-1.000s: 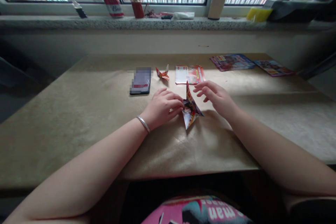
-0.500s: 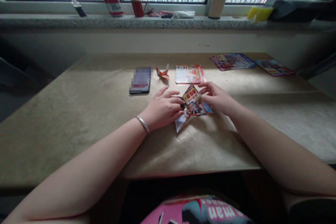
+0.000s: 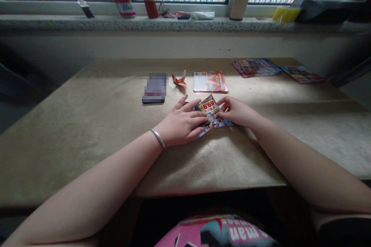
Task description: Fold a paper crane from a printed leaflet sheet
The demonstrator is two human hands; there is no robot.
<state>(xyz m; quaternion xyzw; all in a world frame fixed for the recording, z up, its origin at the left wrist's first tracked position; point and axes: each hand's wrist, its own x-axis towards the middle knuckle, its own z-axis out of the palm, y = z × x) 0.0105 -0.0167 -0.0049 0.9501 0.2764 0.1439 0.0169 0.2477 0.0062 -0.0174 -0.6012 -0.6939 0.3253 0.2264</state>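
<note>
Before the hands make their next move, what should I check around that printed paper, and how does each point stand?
1. Left hand resting on the printed paper: ok, fingers spread over its left part.
2. Right hand at the paper's right side: ok.
3. Right hand pinching the paper firmly: cannot tell.
4. Whole paper in plain sight: not ok, the left hand covers some of it.
5. Phone apart from both hands: ok.
6. Small folded paper figure apart from both hands: ok, beyond the left fingertips.
</note>
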